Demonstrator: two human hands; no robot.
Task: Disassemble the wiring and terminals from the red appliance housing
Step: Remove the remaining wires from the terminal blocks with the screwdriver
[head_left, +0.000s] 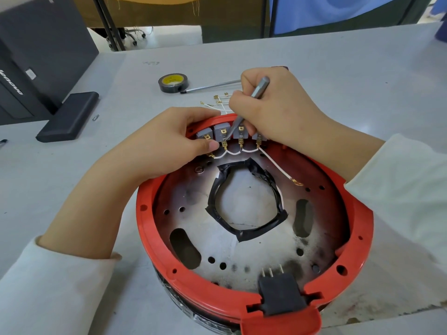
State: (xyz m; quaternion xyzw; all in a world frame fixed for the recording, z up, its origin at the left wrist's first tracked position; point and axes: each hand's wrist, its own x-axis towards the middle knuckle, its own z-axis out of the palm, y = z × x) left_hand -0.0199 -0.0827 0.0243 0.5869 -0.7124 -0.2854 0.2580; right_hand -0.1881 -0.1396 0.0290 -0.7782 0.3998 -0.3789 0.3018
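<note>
Sitting upside down on the grey counter (338,68), the red appliance housing (154,240) shows its scorched metal base plate (254,245), with a row of grey terminal blocks (221,132) along the far rim. Short white jumper wires (232,152) loop between the brass spade terminals (225,144) under those blocks, and one longer white lead (275,164) trails loose across the plate to a ring lug.

The person's right hand (278,110) has its fingers curled round a grey metal tool (258,93), its tip pressed in among the blocks. The left hand (169,139) steadies the far rim, thumb and fingers pinching at the leftmost block and its terminal.

The housing looks rigid and fairly heavy, so it should stay put under a firm hand on the rim. The wires seem thin and limp; pulling on them would likely tear the crimp. Better to take hold of the stiff brass terminal itself, which is small and probably slippery. The plastic blocks could crack if levered hard.

Freed wires (217,102) already lie beyond the rim, near a roll of black tape (173,83) and a pen (210,86).
</note>
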